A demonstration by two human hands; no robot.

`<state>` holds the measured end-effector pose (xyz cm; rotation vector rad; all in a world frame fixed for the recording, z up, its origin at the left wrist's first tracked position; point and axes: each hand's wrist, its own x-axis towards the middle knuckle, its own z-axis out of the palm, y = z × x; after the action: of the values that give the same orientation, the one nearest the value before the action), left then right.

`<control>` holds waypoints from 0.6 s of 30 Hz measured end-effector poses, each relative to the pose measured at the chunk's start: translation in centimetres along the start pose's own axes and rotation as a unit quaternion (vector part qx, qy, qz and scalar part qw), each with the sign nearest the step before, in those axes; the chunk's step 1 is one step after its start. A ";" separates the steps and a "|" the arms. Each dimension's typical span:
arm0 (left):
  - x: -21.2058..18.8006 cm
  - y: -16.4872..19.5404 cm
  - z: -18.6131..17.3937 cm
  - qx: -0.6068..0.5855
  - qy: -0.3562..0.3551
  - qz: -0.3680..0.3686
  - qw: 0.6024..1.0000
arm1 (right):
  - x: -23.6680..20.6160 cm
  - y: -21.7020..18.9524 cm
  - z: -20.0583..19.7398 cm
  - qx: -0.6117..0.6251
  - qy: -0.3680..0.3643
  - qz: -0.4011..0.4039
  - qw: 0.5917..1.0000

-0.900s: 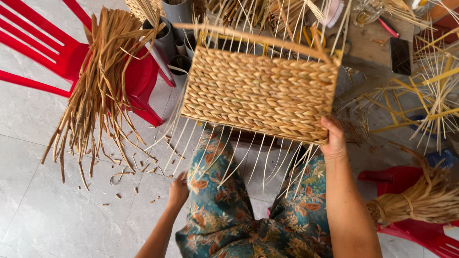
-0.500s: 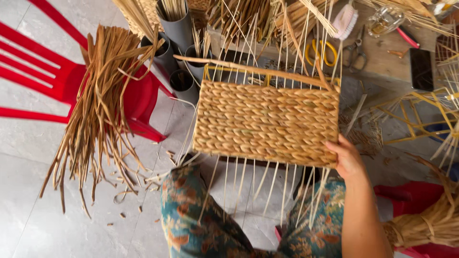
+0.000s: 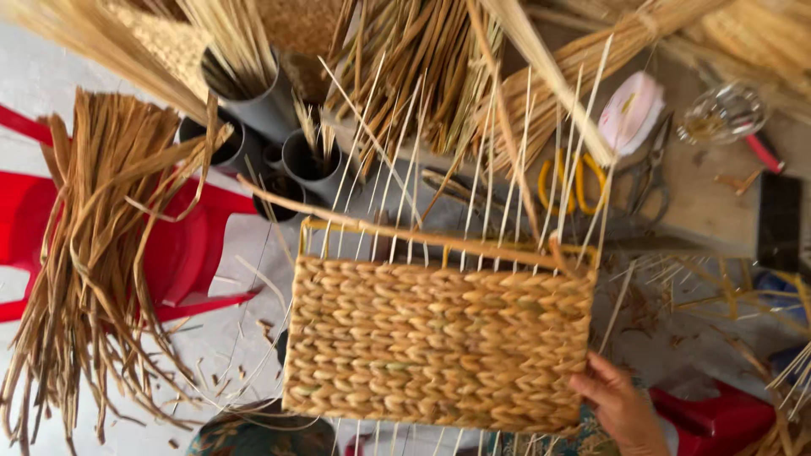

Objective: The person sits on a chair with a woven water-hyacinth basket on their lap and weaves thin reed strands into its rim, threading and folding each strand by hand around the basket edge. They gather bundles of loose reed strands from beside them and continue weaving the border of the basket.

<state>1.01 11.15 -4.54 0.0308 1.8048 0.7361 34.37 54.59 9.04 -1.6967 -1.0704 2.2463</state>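
Observation:
A flat woven panel of braided straw (image 3: 439, 342) on a wire frame stands upright over my lap, with thin pale spokes sticking out above and below it. My right hand (image 3: 615, 404) grips its lower right corner. My left hand is out of sight. A loose long strand runs along the panel's top edge toward the upper left.
A bundle of dried straw strips (image 3: 101, 253) drapes over a red plastic chair (image 3: 182, 253) at left. Grey tubes (image 3: 262, 105) holding stalks stand behind. A wooden bench (image 3: 710, 203) at right carries yellow-handled scissors (image 3: 574, 177), pliers, a glass dish and a dark phone. Straw bits litter the floor.
The view has tilted up and moved closer to the panel. My left hand, seen earlier by my knee, has left the picture. My right hand stays on the panel's lower right corner.

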 end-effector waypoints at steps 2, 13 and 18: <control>-0.2 1.9 0.0 -0.001 0.007 0.004 1.000 | 1.4 0.2 -0.7 0.003 -0.031 -0.001 1.000; 1.0 8.9 -3.5 0.014 0.002 0.049 0.999 | 1.1 -2.7 3.4 0.035 -0.126 -0.071 0.989; -1.5 4.8 -7.1 0.009 0.007 0.083 0.996 | 1.8 -3.0 3.6 0.052 -0.116 -0.099 0.987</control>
<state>-6.21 11.12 0.31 0.1903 1.8376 0.8393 29.66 56.03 9.86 -1.2523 -1.0909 2.3633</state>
